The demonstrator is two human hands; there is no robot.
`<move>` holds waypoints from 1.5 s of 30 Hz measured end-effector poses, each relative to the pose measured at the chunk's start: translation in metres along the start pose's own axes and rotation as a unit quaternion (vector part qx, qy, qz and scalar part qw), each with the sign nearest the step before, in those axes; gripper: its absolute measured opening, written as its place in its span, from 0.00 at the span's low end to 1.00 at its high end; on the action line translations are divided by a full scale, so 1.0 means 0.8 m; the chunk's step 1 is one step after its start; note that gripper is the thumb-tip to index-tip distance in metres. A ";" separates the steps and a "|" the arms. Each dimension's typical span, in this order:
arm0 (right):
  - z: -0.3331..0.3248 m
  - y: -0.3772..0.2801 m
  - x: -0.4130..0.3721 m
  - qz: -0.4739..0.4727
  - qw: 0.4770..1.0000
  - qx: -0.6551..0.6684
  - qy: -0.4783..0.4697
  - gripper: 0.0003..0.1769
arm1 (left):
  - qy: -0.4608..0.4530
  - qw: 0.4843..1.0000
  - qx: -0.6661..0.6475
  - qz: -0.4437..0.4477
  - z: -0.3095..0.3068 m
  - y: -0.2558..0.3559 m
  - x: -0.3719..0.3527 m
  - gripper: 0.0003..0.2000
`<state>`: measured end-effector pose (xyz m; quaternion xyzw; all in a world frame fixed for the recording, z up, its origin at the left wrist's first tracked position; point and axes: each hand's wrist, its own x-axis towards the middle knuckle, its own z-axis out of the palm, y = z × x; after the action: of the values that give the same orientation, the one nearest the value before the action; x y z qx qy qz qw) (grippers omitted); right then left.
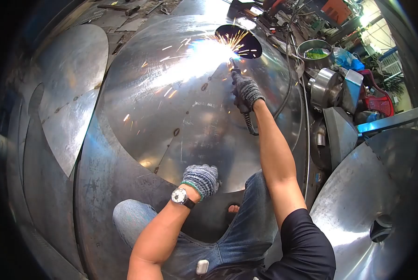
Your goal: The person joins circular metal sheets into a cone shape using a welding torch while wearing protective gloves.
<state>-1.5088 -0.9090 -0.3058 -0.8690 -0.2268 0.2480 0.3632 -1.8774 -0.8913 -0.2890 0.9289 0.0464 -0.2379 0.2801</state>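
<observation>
Currently the right hand (247,91), in a grey knit glove, is wrapping tightly around the grip of a cutting torch (233,67), with the arm stretching far forward over a large steel dome (181,116). The torch is lying close against the dome's upper slope. Its long axis is running from the hand up and slightly left, away from the person, so its tip is pointing at the near left edge of a round dark hole (241,41) near the dome's crown. Bright sparks (216,44) are spraying from the tip, mostly leftward across the shiny metal. A black coiled cable (251,127) is hanging from the back end of the torch, just beneath the wrist.

The left hand (201,179), gloved the same way, is curling into a loose fist and pressing on the lower slope of the dome; nothing is showing inside it. A wristwatch (179,196) is sitting on that wrist, above a knee in blue jeans (139,219).

Flat steel discs (73,70) are lying to the left, and another disc (354,200) with a small hole is resting at the right.
</observation>
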 end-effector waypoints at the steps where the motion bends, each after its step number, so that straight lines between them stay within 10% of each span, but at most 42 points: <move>1: -0.002 0.008 0.006 0.001 1.000 0.001 0.000 0.31 | -0.001 1.000 0.000 0.000 0.000 0.001 0.001 0.24; 3: 0.000 0.019 0.013 -0.173 0.967 -0.187 0.000 0.25 | 0.009 1.000 -0.001 0.015 0.001 0.003 0.002 0.24; 9: 0.002 0.050 0.039 -0.271 0.907 -0.316 0.062 0.26 | 0.025 0.999 -0.004 0.029 0.000 0.012 0.001 0.23; 10: 0.001 0.032 0.029 -0.272 0.907 -0.316 0.062 0.26 | 0.026 0.999 -0.005 0.028 -0.001 0.012 0.001 0.23; 12: -0.001 0.005 0.013 0.068 0.998 0.003 -0.002 0.31 | 0.021 0.999 -0.004 0.030 -0.001 0.012 0.001 0.22; 16: -0.004 0.007 0.001 -0.097 0.995 -0.033 0.017 0.35 | 0.025 0.999 -0.002 0.028 0.003 0.012 0.000 0.22; 18: -0.010 -0.019 -0.014 0.063 0.996 0.053 0.031 0.36 | 0.031 0.999 -0.004 0.028 0.004 0.011 0.000 0.22; 24: -0.006 -0.032 -0.027 0.120 0.992 0.030 -0.004 0.35 | 0.020 0.999 -0.001 0.026 0.002 0.011 0.003 0.22; 25: -0.005 -0.008 -0.006 0.121 0.992 0.029 -0.003 0.35 | 0.020 0.999 -0.002 0.028 0.000 0.012 0.003 0.22; 26: -0.005 0.031 0.025 -0.074 0.971 -0.230 0.004 0.34 | 0.019 0.999 -0.004 0.028 -0.001 0.014 0.002 0.22; 27: -0.004 0.051 0.041 -0.261 0.847 -0.463 0.009 0.36 | 0.019 0.999 -0.006 0.026 -0.003 0.014 0.001 0.22; 35: -0.001 -0.019 -0.011 0.074 0.997 -0.016 0.003 0.32 | 0.021 0.999 -0.004 0.025 -0.004 0.013 0.000 0.21; 36: 0.000 0.005 0.004 0.073 0.997 -0.016 0.001 0.32 | 0.022 1.000 -0.007 0.022 -0.003 0.013 -0.001 0.21; 38: -0.001 0.072 0.049 -0.253 0.955 -0.156 0.015 0.31 | 0.034 0.999 -0.004 0.027 0.002 0.011 -0.002 0.21; 41: -0.004 -0.010 -0.016 -0.082 0.990 -0.114 -0.023 0.28 | 0.042 0.998 -0.007 0.039 0.001 0.012 -0.004 0.21; 45: 0.000 0.027 0.020 -0.195 0.942 -0.272 0.016 0.27 | 0.021 0.999 -0.017 0.039 -0.005 0.017 -0.004 0.21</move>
<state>-1.4921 -0.9134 -0.3259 -0.8773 -0.4447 0.0872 0.1579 -1.8755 -0.9007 -0.2778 0.9299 0.0196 -0.2061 0.3039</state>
